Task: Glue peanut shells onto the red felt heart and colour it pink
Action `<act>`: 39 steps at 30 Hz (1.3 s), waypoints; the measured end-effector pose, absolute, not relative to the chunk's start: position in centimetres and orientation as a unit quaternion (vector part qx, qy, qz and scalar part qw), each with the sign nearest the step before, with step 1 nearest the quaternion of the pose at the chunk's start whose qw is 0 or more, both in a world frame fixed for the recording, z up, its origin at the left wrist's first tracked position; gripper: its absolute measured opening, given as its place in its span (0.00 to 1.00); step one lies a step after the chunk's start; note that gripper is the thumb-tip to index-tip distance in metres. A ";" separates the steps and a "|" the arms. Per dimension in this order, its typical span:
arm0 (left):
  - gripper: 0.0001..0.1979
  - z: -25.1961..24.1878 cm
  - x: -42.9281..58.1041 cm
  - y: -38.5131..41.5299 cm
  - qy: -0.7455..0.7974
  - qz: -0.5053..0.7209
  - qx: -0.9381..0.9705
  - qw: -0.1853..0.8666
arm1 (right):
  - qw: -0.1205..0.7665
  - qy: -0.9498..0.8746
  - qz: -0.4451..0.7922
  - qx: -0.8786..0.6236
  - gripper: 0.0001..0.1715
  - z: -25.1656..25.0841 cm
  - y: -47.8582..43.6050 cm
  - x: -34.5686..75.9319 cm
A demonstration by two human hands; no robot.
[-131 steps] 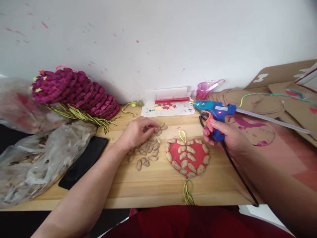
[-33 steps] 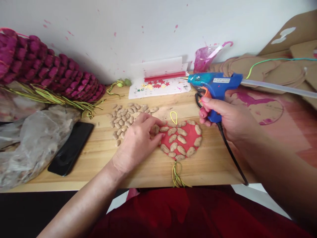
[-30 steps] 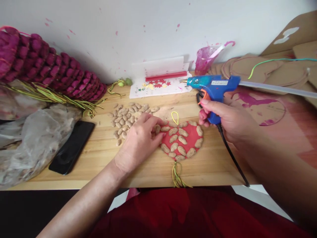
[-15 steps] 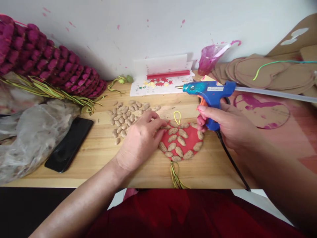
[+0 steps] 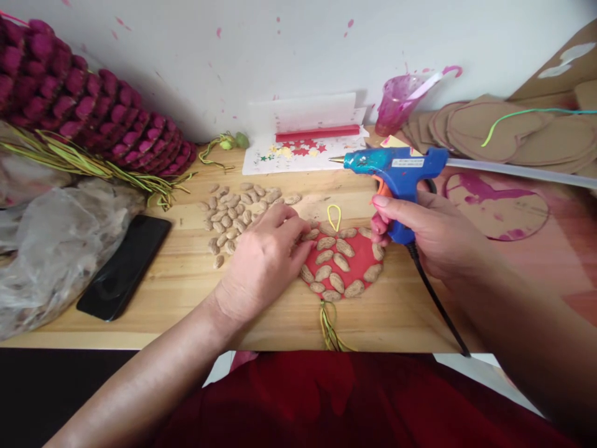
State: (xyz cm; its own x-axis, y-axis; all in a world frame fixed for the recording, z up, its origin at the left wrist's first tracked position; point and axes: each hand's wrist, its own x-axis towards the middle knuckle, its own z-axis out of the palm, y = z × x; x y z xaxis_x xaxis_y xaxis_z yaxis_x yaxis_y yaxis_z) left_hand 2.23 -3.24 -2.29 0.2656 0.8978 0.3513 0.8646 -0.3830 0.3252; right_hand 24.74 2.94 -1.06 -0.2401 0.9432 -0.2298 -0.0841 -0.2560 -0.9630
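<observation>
- At a pale wooden bench (image 5: 186,274), a shell-gluing step appears to be in hand on a red, heart-shaped panel (image 5: 360,259) bearing tan, rough-shelled peanuts (image 5: 341,261).
- The panel lies flat near the bench's front edge, its yellow cord loop (image 5: 334,218) pointing toward the wall.
- The next move seems to call for light, steady pressure at the panel's left rim, with the glue gun held clear.
- The left hand (image 5: 268,258) reaches in palm down, its fingers bent at that rim; they hide whether they grasp a shell or merely press, so I cannot tell.
- The right hand (image 5: 426,227) is raised, fingers wrapped around the handle of a blue plastic glue gun (image 5: 396,167), its metal nozzle (image 5: 336,160) aimed leftward beyond the panel.
</observation>
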 end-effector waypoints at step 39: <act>0.13 -1.6 0.0 -1.9 0.521 0.412 0.745 0.063 | 0.411 -0.430 0.665 -0.452 0.19 -0.5 3.3 25.2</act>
